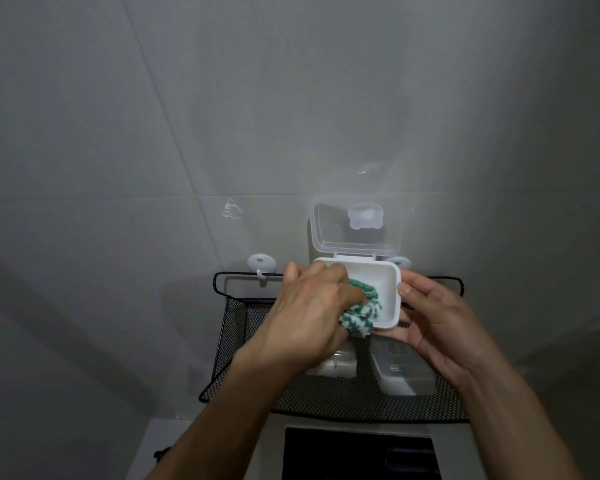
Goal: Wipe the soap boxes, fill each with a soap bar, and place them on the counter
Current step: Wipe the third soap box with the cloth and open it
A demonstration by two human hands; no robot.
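**Cloth inside the open soap box, held over the mesh basket**

Nearest, at 6 o'clock, a dark rectangular panel (359, 457) sits in a pale surface at the bottom edge. Above it hangs a black wire-mesh basket (236, 341), and two closed translucent soap boxes rest on its floor: one (404, 374) at 5 o'clock from the hands, the other (340, 367) mostly hidden under the left wrist.

Just over the basket, the left hand (302, 317) has its fingers curled round a green-and-white knitted cloth (361, 315), pressing it into the white soap box (388, 289). The right hand (437, 323) grips that box from its 3 o'clock side, thumb on the rim, fingers beneath. The box's clear lid (355, 230) stands open toward 12 o'clock.

Farthest, the grey tiled wall (153, 116) carries a suction hook (261, 266) at 10 o'clock from the box, holding the basket's rail.
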